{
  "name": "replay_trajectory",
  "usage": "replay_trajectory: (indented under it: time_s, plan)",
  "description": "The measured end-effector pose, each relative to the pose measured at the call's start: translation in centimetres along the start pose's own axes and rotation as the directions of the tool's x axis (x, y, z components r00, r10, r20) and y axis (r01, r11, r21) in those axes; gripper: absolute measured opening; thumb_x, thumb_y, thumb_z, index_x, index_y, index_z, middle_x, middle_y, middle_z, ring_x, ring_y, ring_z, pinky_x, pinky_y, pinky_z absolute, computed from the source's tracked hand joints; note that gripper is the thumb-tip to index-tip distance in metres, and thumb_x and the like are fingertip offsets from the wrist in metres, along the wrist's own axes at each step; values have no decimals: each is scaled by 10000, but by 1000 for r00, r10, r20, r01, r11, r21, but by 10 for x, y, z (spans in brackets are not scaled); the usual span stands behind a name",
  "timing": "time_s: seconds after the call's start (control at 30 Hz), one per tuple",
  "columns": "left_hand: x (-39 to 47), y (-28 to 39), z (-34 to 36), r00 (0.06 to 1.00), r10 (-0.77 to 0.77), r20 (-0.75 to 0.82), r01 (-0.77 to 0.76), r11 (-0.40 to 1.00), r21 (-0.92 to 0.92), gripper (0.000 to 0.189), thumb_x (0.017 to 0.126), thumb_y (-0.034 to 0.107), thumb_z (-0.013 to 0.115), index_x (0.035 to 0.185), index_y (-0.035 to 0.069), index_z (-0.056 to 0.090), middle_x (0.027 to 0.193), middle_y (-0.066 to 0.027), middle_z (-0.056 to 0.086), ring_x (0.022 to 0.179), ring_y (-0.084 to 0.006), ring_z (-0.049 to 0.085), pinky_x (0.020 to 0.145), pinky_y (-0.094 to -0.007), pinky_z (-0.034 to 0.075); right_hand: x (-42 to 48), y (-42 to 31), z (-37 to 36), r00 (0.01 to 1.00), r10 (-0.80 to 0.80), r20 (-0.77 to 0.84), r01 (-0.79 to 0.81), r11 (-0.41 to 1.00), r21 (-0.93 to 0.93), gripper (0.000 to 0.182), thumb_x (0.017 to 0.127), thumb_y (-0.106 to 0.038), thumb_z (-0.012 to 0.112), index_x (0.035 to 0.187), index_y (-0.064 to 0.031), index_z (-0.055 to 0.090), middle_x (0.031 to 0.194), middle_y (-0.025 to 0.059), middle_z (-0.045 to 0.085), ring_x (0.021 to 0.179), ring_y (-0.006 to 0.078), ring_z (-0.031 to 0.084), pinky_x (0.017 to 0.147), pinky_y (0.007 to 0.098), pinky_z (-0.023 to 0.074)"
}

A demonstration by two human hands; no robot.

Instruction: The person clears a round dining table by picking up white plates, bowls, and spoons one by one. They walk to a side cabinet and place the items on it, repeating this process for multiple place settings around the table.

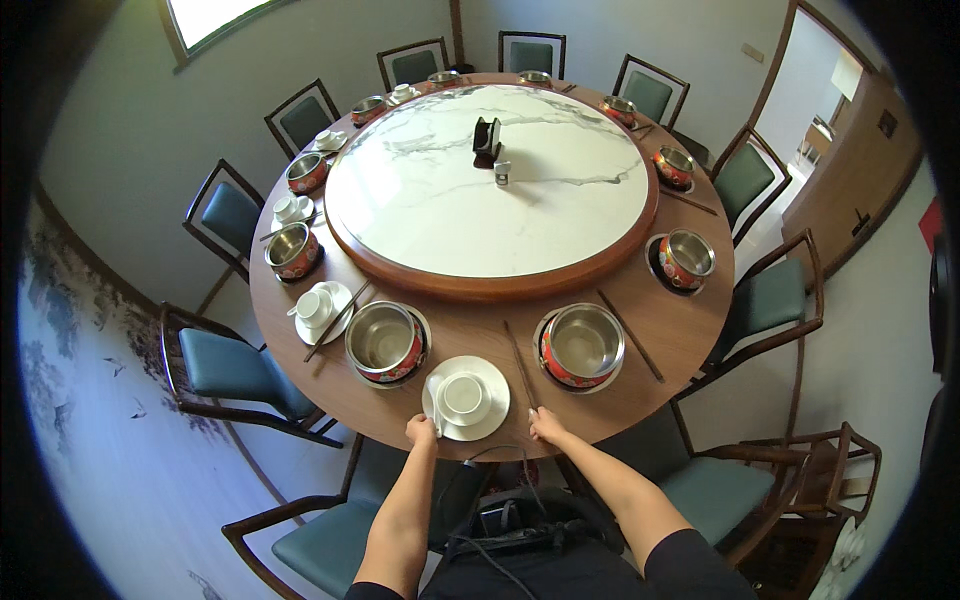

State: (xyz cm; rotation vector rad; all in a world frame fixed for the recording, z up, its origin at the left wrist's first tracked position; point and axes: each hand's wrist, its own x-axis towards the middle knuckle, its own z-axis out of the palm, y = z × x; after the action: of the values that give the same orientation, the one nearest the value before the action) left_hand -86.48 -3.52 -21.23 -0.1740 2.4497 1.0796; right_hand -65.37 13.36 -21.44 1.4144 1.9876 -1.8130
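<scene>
Right in front of me, at the round wooden table's near edge, is a white plate (491, 420) with a stacked white bowl (463, 394) on it. A white spoon (434, 401) lies along the plate's left side, its handle towards me. My left hand (422, 430) pinches the lower end of that handle. To the plate's right, a pair of dark chopsticks (517, 360) points away from me across the tabletop. Their near end is between the fingers of my right hand (548, 426). Metal pots in red floral holders flank the plate, one left (381, 339) and one right (586, 343).
A marble-topped turntable (487, 232) fills the table's middle, carrying a dark holder (486, 141) and a small jar (502, 173). Another white place setting (313, 306) sits at left, chopsticks (335, 322) beside it. More pots ring the table. Green-cushioned chairs (776, 296) surround it; a cable (499, 448) hangs before me.
</scene>
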Motion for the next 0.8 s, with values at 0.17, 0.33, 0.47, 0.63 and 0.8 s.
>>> replay_trajectory:
  time_s: [0.17,0.33,0.47,0.63,0.8]
  plan:
    - [17,-35,6,998,-55,8,55,987,-152,209,687,67,534,865,22,632,770,-107,618,665,-186,588,581,-297,470,-7,-19,3,965,-156,-211,11,828,-561,368,843,-250,409,1007,73,345,771,268,567,717,360,582,606,446,461]
    - [18,-36,6,995,-72,68,77,993,-84,217,706,95,519,882,19,621,855,-131,612,766,-220,585,673,-320,454,-13,-36,2,986,-100,-134,-12,757,-653,409,832,-255,403,1068,72,334,897,272,553,862,385,543,740,466,424]
    - [33,-54,7,993,33,114,-27,998,-54,236,817,161,453,958,11,568,849,-116,593,732,-191,563,611,-314,458,-7,-42,13,991,-86,-102,-18,672,-741,381,838,-261,384,1069,40,357,959,245,550,932,355,529,803,443,401]
    - [-7,-14,-8,985,-11,173,19,999,-46,289,806,207,450,1021,23,507,989,-168,552,921,-285,530,769,-361,413,3,-45,16,991,-85,-103,-36,575,-817,328,841,-272,370,1003,12,397,938,210,572,902,335,553,794,427,410]
    - [-12,-9,-11,973,-46,225,66,994,-83,264,794,179,465,1002,19,492,963,-184,551,899,-291,538,739,-354,421,9,-46,18,990,-129,-62,10,493,-870,361,837,-323,380,993,-1,425,902,186,589,858,313,575,757,423,423]
